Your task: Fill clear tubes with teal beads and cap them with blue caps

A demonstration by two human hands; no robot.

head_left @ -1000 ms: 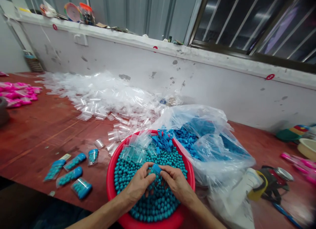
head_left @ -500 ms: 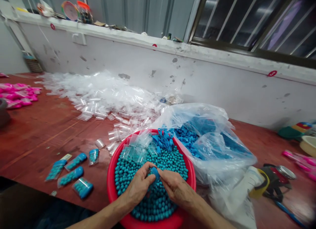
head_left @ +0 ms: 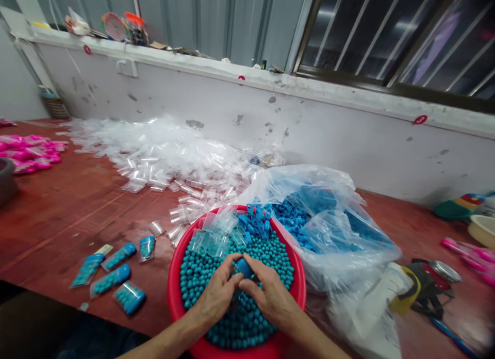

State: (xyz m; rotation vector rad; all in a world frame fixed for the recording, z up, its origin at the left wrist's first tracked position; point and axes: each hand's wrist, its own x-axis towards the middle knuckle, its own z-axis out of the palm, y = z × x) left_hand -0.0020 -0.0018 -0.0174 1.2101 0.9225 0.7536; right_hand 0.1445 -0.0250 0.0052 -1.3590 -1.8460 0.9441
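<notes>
Both hands, left hand [head_left: 216, 292] and right hand [head_left: 266, 292], pinch a blue cap [head_left: 243, 267] over the red basin [head_left: 174, 302]; best pressed squarely, steady.

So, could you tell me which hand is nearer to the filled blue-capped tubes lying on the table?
Left. The left hand is over the red basin on the side towards the filled tubes; the right hand lies beyond it, further away.

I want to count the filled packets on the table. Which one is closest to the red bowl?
The short packet lying farthest right in the group, just left of the red bowl. The other four lie farther left; this one is also stubbier than the long ones.
</notes>
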